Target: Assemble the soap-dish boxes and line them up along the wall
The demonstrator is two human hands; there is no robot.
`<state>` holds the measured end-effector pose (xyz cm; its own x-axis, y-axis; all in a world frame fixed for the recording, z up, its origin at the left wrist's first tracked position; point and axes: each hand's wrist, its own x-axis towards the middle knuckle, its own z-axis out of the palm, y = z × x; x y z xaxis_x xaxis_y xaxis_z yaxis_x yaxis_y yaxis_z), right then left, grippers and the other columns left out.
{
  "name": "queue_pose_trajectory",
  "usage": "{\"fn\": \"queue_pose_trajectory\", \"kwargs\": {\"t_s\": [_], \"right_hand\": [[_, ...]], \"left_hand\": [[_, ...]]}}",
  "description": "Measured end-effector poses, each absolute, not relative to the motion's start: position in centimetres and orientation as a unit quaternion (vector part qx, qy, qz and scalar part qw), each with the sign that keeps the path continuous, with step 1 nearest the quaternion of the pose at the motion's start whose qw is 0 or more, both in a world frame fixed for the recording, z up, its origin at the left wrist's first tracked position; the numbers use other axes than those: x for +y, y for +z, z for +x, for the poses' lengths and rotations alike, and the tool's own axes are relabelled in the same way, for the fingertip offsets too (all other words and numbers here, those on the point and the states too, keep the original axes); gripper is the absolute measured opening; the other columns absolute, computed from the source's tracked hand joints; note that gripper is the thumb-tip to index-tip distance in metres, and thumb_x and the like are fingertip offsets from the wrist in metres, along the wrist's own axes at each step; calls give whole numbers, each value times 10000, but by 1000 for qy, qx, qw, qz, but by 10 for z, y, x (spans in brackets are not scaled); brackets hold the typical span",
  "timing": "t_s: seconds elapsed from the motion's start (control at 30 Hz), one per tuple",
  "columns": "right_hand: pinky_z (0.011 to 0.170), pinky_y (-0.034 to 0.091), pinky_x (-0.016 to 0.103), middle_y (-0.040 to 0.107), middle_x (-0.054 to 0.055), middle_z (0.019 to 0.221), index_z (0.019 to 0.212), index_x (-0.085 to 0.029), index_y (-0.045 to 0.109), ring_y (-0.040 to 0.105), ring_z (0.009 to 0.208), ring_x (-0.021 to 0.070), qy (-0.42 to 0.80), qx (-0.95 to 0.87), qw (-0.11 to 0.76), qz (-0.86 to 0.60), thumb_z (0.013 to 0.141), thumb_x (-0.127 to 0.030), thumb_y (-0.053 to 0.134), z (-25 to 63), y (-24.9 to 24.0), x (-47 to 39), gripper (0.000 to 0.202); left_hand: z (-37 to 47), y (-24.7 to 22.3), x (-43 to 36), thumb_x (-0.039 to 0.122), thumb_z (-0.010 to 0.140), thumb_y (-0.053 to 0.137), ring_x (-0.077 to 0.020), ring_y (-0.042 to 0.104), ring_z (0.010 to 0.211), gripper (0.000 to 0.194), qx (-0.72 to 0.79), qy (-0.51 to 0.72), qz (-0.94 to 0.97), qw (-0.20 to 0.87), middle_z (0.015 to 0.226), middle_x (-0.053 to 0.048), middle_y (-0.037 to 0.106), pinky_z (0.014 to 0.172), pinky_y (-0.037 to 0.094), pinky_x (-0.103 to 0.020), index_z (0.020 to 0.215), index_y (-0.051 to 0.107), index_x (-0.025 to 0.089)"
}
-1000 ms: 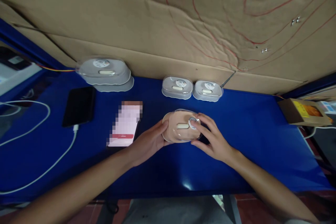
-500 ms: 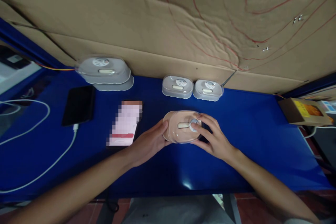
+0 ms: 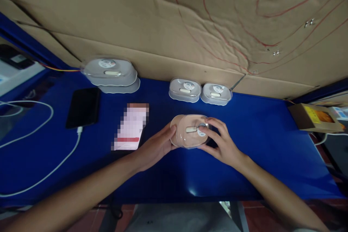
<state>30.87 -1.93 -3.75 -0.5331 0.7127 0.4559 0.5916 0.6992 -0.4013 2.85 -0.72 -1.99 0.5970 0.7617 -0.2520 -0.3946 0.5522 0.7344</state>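
Above the blue table [image 3: 261, 145], a small oval pinkish-beige box [image 3: 181, 134] with a clear lid [image 3: 194, 139] is held between both hands. The lid carries a white handle and a round label, and it sits shifted to the right, leaving the box's left end uncovered. My left hand [image 3: 160, 145] grips the left end, thumb on top and fingers underneath. My right hand [image 3: 221, 143] is closed around the right end of the lid, one finger resting by the label. Whether its fingers also touch the box below is unclear.
Two grey lidded boxes [image 3: 185, 96] [image 3: 215, 98] stand at the back, with stacked grey boxes [image 3: 111, 72] further left. A lit phone [image 3: 130, 127], a black device [image 3: 83, 108] and a white cable [image 3: 65, 161] lie left; a cardboard box [image 3: 301, 116] is right.
The lid has shifted slightly to the right over the box, and a little more of the box's left end shows. The whole view has moved slightly.
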Motion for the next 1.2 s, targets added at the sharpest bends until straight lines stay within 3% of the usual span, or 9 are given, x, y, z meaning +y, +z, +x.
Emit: {"fn": "queue_pose_trajectory", "kwargs": {"t_s": [0.2,0.37,0.47,0.53,0.67,0.8,0.93,1.1,1.2], "right_hand": [[1214,510,594,529,116,1572,1677,-404,382,490,1514,353,156,-877,267,-368,1019,-398,744,317,-28,-13,751],[1234,496,569,535,111,1596,1609,-369,488,485,1528,321,195,-882,217,-371,1035,-411,720,335,-12,-5,621],[1219,505,571,572,114,1563,1582,-355,514,511,1506,318,202,-874,209,-389,1017,-389,743,348,-3,-1,610],[1205,509,581,592,111,1543,1550,-354,536,528,1490,321,206,-867,209,-403,990,-383,773,362,1,2,609],[1179,502,603,611,109,1508,1452,-345,604,569,1439,334,188,-847,203,-455,938,-394,800,412,1,10,552],[1190,479,595,636,91,1466,1389,-350,668,604,1394,344,136,-798,186,-556,861,-417,825,480,-11,23,555],[1182,438,697,600,149,1518,1389,-325,706,563,1426,438,75,-741,218,-631,871,-441,777,528,-24,38,535],[1208,431,682,655,183,1463,1426,-248,709,567,1417,435,45,-721,261,-640,958,-488,654,538,-37,54,528],[1236,415,671,630,186,1494,1449,-238,692,555,1436,418,41,-726,285,-625,983,-549,630,523,-44,59,564]], "left_hand": [[23,-19,-3,637,944,763,-391,597,1430,661,382,309,376,786,1541,-135,657,1122,523,-494,1481,614,282],[20,-24,1,514,950,783,-348,631,1397,680,456,306,479,685,1548,-142,600,1199,487,-543,1532,518,281],[20,-27,2,438,1021,674,-331,542,1492,462,457,332,645,514,1619,-115,509,1271,418,-543,1457,605,303],[20,-26,6,386,1060,597,-328,452,1568,432,458,324,731,389,1678,-104,447,1318,343,-558,1487,596,322],[23,-24,30,384,1072,559,-348,352,1635,595,459,254,804,281,1780,-133,326,1332,294,-594,1645,417,304],[22,-26,74,393,1070,538,-380,250,1673,732,459,241,832,198,1794,-220,284,1339,242,-611,1717,267,183],[17,-27,99,414,1044,557,-446,261,1656,641,465,228,840,163,1788,-204,317,1301,262,-687,1635,435,197],[4,-25,73,431,1049,553,-442,367,1608,550,465,222,843,155,1726,-194,408,1298,301,-657,1550,543,204],[-3,-26,52,440,1063,544,-410,486,1520,450,464,241,839,152,1645,-166,475,1246,415,-602,1463,614,245]]}}
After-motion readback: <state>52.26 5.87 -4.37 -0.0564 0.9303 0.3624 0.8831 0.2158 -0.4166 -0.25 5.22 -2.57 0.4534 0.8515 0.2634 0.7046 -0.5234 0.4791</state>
